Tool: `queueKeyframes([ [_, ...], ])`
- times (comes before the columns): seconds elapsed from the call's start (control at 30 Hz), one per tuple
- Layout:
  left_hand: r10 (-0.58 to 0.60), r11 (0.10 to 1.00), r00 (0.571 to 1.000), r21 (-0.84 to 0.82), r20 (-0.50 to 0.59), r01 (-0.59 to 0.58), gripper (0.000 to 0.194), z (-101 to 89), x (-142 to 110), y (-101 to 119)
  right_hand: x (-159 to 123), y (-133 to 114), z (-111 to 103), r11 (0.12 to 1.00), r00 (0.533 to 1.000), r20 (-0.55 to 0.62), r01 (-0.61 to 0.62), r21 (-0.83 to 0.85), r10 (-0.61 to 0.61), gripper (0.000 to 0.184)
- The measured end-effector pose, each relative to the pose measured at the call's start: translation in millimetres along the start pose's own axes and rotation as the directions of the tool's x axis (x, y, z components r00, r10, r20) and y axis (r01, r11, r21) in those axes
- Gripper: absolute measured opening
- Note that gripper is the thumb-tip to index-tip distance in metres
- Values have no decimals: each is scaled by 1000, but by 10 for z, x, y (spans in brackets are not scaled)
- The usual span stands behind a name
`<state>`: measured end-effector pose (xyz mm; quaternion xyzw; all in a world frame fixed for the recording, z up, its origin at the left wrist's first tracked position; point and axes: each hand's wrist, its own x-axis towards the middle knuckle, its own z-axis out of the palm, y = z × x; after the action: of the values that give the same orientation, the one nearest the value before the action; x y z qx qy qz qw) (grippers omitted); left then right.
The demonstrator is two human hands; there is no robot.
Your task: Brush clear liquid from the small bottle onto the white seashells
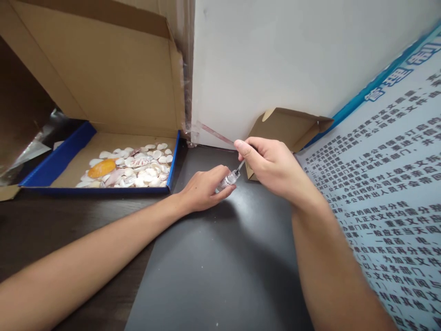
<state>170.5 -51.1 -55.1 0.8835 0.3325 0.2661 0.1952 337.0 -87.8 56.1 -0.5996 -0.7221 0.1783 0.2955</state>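
My left hand [206, 188] is closed around a small clear bottle [226, 180] with small print on its side. The bottle is tilted, its mouth toward the upper right. Just above it, my right hand [263, 161] pinches a thin rod [241, 165] between thumb and fingers. The rod's lower end reaches the bottle's mouth, where something dark shows; how far inside it goes I cannot tell. My right fingers hide the rod's upper end. Both hands are over a dark grey mat [220, 257].
An opened blue-edged cardboard box [99, 189] at left holds several white shells [138, 172] and an orange oval piece [102, 168]. Behind the hands stand a white board [275, 55] and a brown cardboard flap [287, 126]. A printed poster [389, 184] fills the right side.
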Motion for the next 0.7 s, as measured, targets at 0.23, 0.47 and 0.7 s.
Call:
queueKeyframes([
  [0.23, 78, 995, 996, -66, 46, -75, 23, -28, -27, 26, -27, -47, -37, 1000, 998, 62, 1, -2, -1, 49],
  [0.47, 49, 979, 998, -199, 37, -41, 28, 3, -41, 30, -66, -126, -26, 996, 980, 191, 65, -59, -52, 48],
  [0.7, 74, 992, 996, -104, 39, -70, 30, -10, -43, 10, -57, -67, 17, 989, 977, 211, 72, -131, -43, 46],
])
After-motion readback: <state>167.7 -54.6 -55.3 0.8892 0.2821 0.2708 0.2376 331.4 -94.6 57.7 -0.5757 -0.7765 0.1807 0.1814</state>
